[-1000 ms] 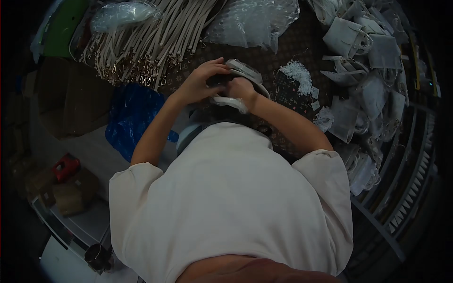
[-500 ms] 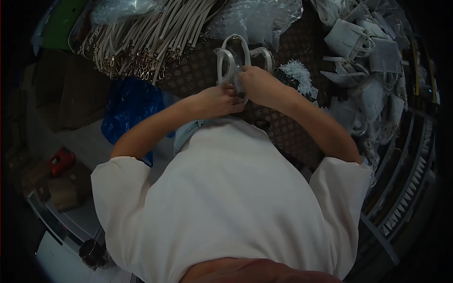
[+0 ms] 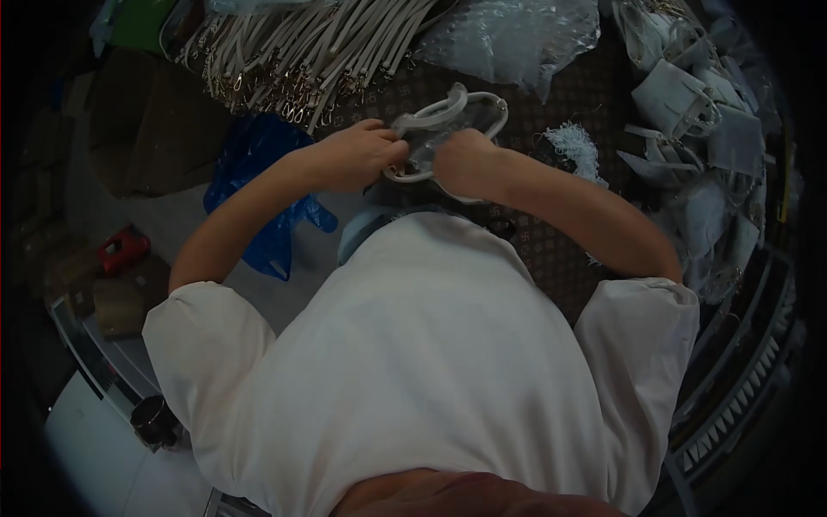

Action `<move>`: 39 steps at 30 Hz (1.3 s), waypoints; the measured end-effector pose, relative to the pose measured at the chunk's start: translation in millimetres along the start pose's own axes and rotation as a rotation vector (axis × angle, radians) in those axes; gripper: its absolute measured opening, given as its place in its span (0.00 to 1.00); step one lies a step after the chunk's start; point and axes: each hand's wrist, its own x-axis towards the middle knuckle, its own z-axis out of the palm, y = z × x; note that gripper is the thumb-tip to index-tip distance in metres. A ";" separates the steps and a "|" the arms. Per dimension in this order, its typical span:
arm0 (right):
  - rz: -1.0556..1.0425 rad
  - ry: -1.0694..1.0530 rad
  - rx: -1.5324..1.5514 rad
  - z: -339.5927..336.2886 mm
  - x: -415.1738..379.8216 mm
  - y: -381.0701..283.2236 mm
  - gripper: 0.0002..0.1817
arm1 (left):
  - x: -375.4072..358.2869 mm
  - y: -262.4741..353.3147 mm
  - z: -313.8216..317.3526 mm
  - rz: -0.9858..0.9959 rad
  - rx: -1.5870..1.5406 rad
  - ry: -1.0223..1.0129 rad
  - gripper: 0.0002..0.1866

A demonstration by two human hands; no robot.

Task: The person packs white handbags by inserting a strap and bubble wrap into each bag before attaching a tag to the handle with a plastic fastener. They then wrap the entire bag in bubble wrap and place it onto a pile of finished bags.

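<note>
A white bag with looped handles (image 3: 437,118) and clear plastic about it lies on the brown patterned cloth in front of me. My left hand (image 3: 369,155) is at the bag's left side, its fingers curled on the edge and plastic. Over the bag's middle, my right hand (image 3: 468,165) is closed in a fist-like grip, with its fingertips hidden. Part of the white rim shows below both hands.
Beige straps with metal clasps (image 3: 319,52) lie at the upper left, beside clear plastic wrap (image 3: 512,39). White bags (image 3: 676,99) are piled at the right. White strings (image 3: 575,148) lie nearer. A blue plastic bag (image 3: 258,172) hangs at the left.
My left hand has moved left, away from my right hand. The bag has turned, and its handles now lean to the upper right. The whole view has shifted slightly.
</note>
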 end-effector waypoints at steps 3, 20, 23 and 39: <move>0.016 -0.107 0.115 -3.7 -4.6 3.1 0.09 | 3.2 4.8 27.8 0.176 0.178 0.310 0.08; 0.032 0.535 0.393 110.0 75.1 16.3 0.13 | 54.5 44.4 20.6 -0.222 0.640 -0.305 0.07; -0.042 0.366 0.436 78.4 62.9 30.2 0.16 | 53.1 25.2 28.1 -0.139 0.573 -0.162 0.07; -0.141 0.548 1.282 75.4 18.8 6.8 0.20 | 7.5 17.4 28.1 0.006 -0.218 0.598 0.10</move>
